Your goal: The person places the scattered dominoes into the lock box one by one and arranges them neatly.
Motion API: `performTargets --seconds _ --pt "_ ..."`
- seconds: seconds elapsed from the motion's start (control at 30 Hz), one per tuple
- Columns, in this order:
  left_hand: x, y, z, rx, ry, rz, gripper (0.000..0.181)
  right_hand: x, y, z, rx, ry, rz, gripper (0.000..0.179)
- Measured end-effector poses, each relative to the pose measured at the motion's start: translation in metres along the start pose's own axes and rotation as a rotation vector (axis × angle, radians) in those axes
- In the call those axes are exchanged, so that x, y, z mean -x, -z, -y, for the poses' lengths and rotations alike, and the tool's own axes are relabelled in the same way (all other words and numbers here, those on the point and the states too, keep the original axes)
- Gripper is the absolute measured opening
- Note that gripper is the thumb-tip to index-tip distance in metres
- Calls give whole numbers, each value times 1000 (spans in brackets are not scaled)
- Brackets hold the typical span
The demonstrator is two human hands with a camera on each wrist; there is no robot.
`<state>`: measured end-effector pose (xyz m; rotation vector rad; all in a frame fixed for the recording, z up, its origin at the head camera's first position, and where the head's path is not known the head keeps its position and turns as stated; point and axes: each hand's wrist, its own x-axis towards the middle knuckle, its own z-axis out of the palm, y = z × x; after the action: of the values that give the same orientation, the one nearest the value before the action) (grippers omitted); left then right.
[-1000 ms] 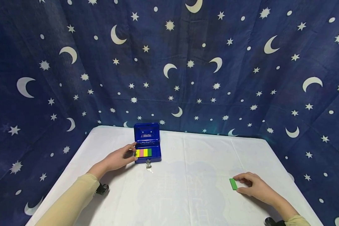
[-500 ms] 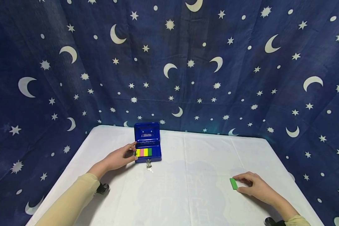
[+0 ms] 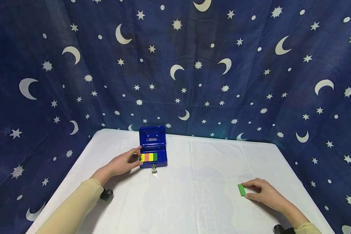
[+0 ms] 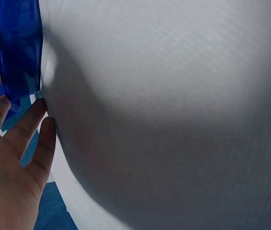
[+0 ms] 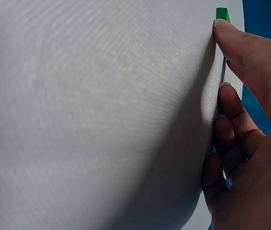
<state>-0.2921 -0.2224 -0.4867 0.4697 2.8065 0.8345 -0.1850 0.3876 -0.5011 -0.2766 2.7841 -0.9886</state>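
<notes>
A small blue cash box stands at the left of the table with its lid raised. Inside, flat blocks in yellow, pink and green lie side by side in a row. My left hand holds the box's left end, index finger by the hinge side and thumb at the front corner; its other fingers spread loosely in the left wrist view. At the right, my right hand pinches a thin green block between thumb and index finger, low over the table. Its remaining fingers curl beneath the palm.
Keys hang from the lock at the box's front. A white cloth covers the table. Behind it and along both sides hangs a dark blue curtain with moons and stars. Black straps sit at the wrists.
</notes>
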Motion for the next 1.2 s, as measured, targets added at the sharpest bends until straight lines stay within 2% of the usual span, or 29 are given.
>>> performTargets --seconds 0.6,0.9,1.2 --pt "1 1 0 -5 -3 3 46 -1 -1 -1 27 43 -19 43" --pt "-1 1 0 4 0 6 45 0 -4 3 160 27 -68 43" --pt "0 0 0 3 6 2 45 -3 -5 2 149 -14 -57 44"
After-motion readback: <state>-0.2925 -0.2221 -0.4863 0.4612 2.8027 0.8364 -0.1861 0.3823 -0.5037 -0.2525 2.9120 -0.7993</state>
